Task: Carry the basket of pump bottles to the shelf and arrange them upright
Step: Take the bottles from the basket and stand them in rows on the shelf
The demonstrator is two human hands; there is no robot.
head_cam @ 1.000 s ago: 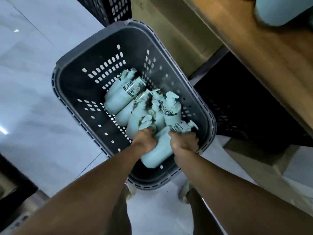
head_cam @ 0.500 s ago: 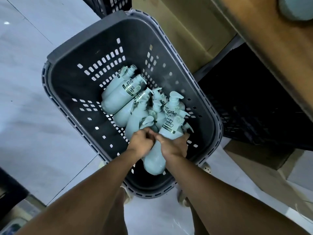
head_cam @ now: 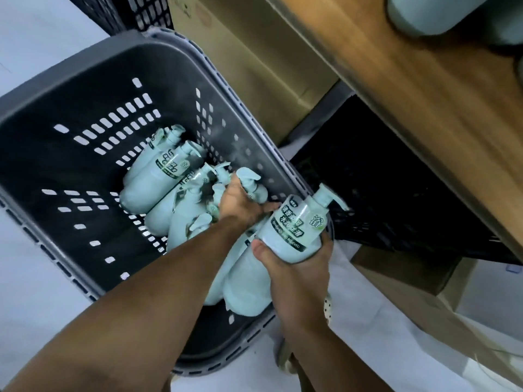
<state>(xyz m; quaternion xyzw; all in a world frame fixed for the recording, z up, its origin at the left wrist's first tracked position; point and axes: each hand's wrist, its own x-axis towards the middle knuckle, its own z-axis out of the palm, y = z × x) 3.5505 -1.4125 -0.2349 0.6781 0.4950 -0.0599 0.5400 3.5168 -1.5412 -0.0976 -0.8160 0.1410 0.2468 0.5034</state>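
A pale blue-green pump bottle (head_cam: 294,230) with a dark label band and white lettering sits tilted in the right hand (head_cam: 297,267). The hand grasps its lower body just over the right rim of the grey perforated basket (head_cam: 70,77). The left hand (head_cam: 240,202) curls around the pump neck of a second bottle (head_cam: 256,189) inside. A heap (head_cam: 158,176) of at least six more lies overlapping, the exact count unclear. On the wooden shelf (head_cam: 424,94), a blurred bottle (head_cam: 424,12) is cut off.
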